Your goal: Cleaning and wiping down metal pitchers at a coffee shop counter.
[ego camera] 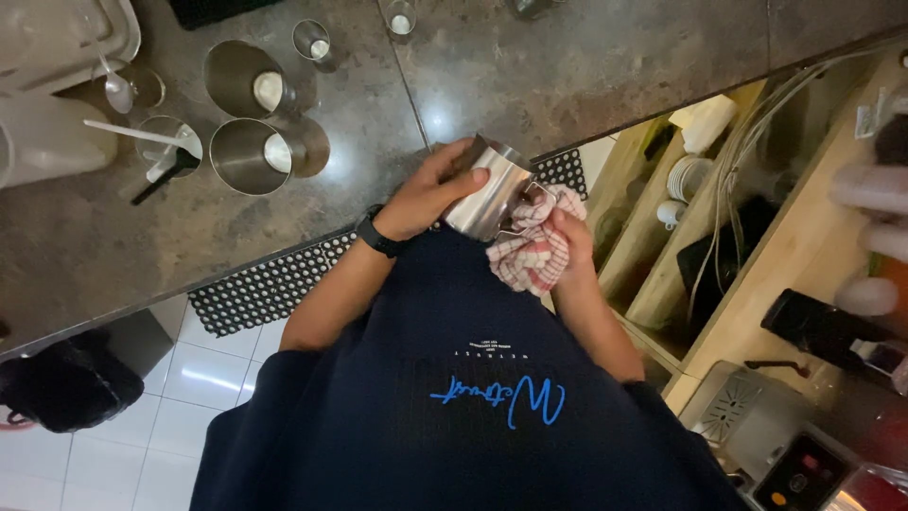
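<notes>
The left hand (426, 199) grips a steel jug (487, 189), fingers wrapped around it; right hand (567, 241) fingers pinch a checked cloth (530, 260) against it.

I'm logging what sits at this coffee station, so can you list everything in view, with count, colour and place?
Steel pitcher: one, silver, held over the counter edge.
Checked cloth: one, red and white, pressed against the pitcher.
Steel jugs: two, silver, standing on the counter at left.
Small glasses: at least two, clear, far side of the counter.
Glass with utensils: one, clear, beside the jugs.
Counter: one, dark mottled stone.
Rubber mat: black, on the floor under the counter edge.
Wooden shelves: light wood, right, holding white crockery.
Wristband: one, black, on the left wrist.
Left hand: grips the pitcher.
Right hand: holds the cloth.
</notes>
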